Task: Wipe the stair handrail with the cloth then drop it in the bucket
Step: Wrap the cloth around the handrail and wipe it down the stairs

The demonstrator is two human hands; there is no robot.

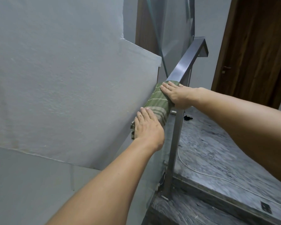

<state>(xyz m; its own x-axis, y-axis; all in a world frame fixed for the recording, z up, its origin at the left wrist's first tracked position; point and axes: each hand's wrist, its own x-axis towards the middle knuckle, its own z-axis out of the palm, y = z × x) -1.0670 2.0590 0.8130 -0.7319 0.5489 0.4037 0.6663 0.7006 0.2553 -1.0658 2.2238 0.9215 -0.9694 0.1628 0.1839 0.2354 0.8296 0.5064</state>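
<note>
Green cloth draped over the handrail, under both hands. Left hand lies flat on its lower end, fingers straight and pressing. Right hand lies flat on its upper end, also pressing, not gripping. Risk: with no grasp, the bunched edge hanging beside the left hand could drag the cloth off the rail if pressure goes uneven. Bucket not in view.

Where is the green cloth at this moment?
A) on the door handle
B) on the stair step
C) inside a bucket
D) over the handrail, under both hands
D: the green cloth lies over the handrail, with the left hand and the right hand flat on it.
</note>
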